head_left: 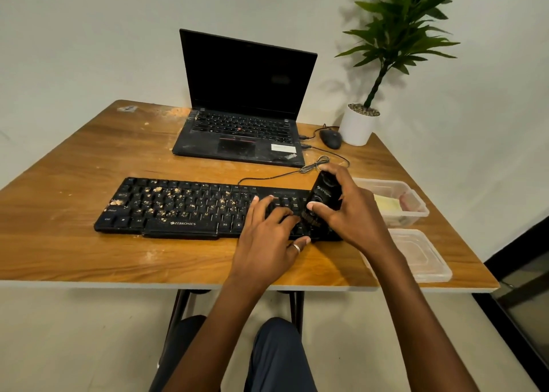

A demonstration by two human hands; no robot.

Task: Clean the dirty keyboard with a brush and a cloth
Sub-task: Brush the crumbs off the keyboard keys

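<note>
The right end of the keyboard [184, 204] is hidden under both hands and the brush [323, 195], so the keys there cannot be seen. The brush is a short black block. The pale lettering on its top is too small to read, and its brownish bristles show only as a dark patch below the right thumb. The cloth [386, 206] is a blurred yellow shape seen through the wall of a clear box [414, 213]. A pinkish item beside it cannot be made out.

The keyboard lies near the front of the table [89, 252], its long axis running left to right along the near edge, legends facing the person. Crumbs [166, 201] are scattered over its left and middle keys. The brush stands on the keyboard's right end, tilted, with its long axis running from the far right down to the near left and its bristle end on the keys.

The left hand [267, 231] lies flat on the keys just left of the brush, fingers straight and spread. The right hand [350, 210] grips the brush from the right, fingers curled over its far end and thumb on its near side.

The box sits just right of the keyboard, its lid [421, 255] nearer the front edge. Behind are an open laptop [243, 109], a mouse [330, 138] and a white pot [358, 127].
</note>
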